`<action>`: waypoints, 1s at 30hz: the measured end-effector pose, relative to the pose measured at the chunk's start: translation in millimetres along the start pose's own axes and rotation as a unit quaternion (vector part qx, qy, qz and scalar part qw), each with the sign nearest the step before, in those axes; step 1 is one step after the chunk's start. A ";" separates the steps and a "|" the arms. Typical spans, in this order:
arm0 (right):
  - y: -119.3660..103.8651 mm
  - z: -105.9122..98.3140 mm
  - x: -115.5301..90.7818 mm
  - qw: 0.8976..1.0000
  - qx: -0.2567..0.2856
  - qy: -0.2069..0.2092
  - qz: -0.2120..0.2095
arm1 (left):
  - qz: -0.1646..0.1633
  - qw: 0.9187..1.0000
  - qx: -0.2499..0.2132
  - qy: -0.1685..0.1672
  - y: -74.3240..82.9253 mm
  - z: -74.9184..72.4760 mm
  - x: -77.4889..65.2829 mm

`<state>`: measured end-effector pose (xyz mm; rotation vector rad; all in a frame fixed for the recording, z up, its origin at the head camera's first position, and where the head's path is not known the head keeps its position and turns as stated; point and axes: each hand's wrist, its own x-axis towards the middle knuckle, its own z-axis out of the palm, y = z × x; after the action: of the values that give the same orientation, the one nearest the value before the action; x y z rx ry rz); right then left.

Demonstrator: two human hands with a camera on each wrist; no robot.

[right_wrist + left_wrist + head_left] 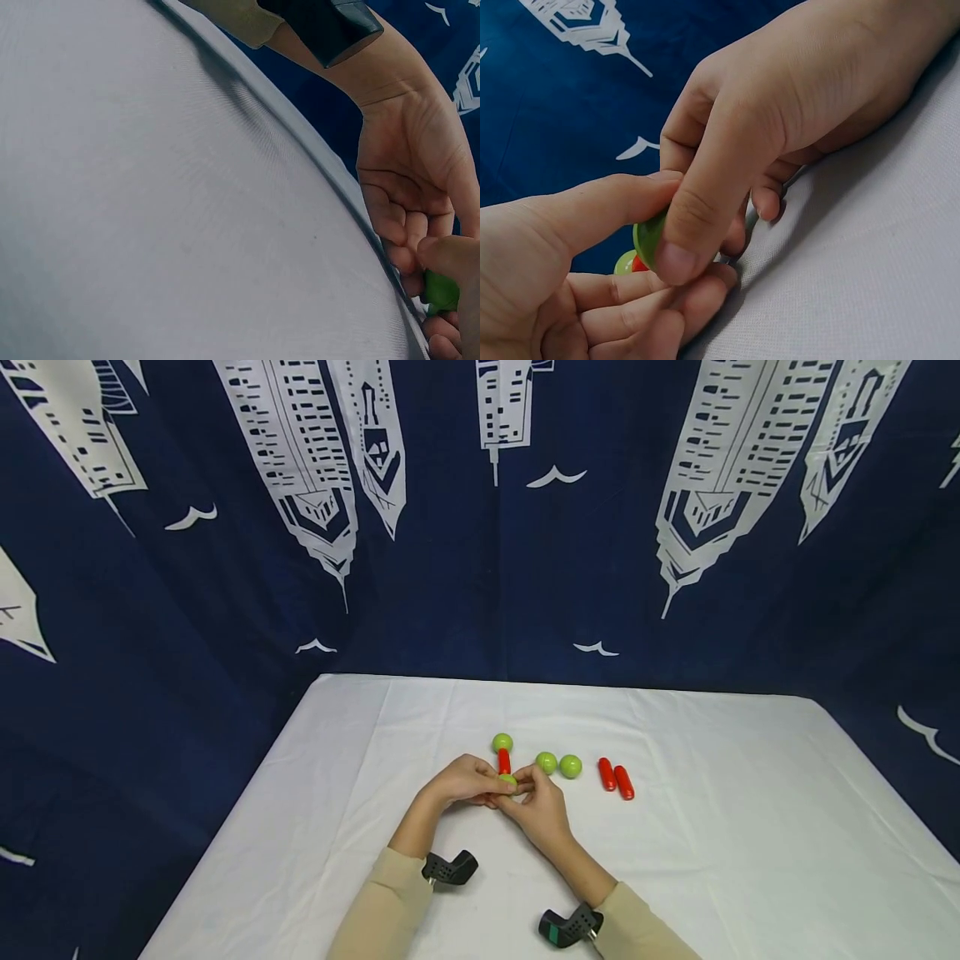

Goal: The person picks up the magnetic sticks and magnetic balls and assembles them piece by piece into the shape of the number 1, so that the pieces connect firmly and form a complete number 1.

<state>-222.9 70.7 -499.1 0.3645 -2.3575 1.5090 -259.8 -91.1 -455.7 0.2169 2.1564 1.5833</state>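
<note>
My left hand (pixel 468 778) and right hand (pixel 542 810) meet near the middle of the table, both pinching a glossy green ball (pixel 507 782). Just beyond it lies a red capsule-shaped piece (pixel 504 762), with another green ball (pixel 502 742) at its far end. These three form a line; whether they are joined is hard to tell. In the left wrist view, thumbs and fingers cover much of the held green ball (pixel 648 238), and a sliver of the red piece (pixel 637 264) shows behind it. The right wrist view shows the ball (pixel 441 291) partly hidden between the fingers.
Right of the hands, two more green balls (pixel 558 765) sit side by side. Further right lie two red capsule-shaped pieces (pixel 616 779). All rest on a white cloth-covered table (pixel 750 827), backed by a dark blue curtain (pixel 450 610) with white building prints.
</note>
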 end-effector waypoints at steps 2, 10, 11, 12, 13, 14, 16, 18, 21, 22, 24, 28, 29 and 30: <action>-0.3 0.3 -0.2 1.000 0.010 0.001 0.003 | -0.001 1.000 -0.001 0.009 -0.4 0.0 0.3; -1.9 0.2 -0.4 0.999 0.031 -0.004 0.025 | -0.012 0.999 -0.029 0.025 -2.9 -0.1 2.3; -2.1 0.3 -0.5 0.999 0.034 -0.004 0.027 | -0.013 0.999 -0.032 0.026 -3.2 -0.1 2.5; -1.7 0.5 -0.5 0.999 0.036 -0.004 0.027 | -0.015 0.999 -0.034 0.028 -3.5 -0.1 2.6; -1.3 0.7 -0.6 0.999 0.037 -0.004 0.028 | -0.016 0.999 -0.036 0.029 -3.6 -0.1 2.8; -1.0 0.9 -0.7 0.999 0.038 -0.003 0.028 | -0.016 0.999 -0.037 0.030 -3.8 -0.1 2.8; -0.4 1.3 -0.8 0.999 0.038 -0.003 0.028 | -0.017 0.998 -0.043 0.034 -3.9 -0.1 2.9; -0.3 1.5 -0.7 0.999 0.038 -0.003 0.028 | -0.016 0.998 -0.049 0.040 -4.0 -0.1 3.1; -0.8 1.1 -0.4 0.999 0.041 -0.004 0.029 | -0.016 0.997 -0.060 0.044 -5.0 -0.2 4.5; -1.0 0.9 -0.1 0.999 0.043 -0.004 0.030 | -0.016 0.997 -0.064 0.043 -5.6 -0.3 5.2; -1.1 0.2 0.4 0.999 0.044 -0.003 0.031 | -0.016 0.997 -0.069 0.037 -6.9 -0.6 6.6; -0.2 -0.7 2.1 0.999 0.037 -0.001 0.022 | -0.014 0.997 -0.074 0.021 -10.3 -2.0 9.9; -0.1 -0.8 2.5 0.999 0.034 -0.001 0.018 | -0.013 0.997 -0.074 0.019 -10.8 -2.6 10.7; -0.1 -0.9 3.1 0.999 0.033 -0.001 0.015 | -0.011 0.997 -0.073 0.016 -11.4 -3.1 11.4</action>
<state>-225.6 71.3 -497.4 0.3483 -2.3279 1.6034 -269.7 -93.1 -468.6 0.1213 2.0481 1.7349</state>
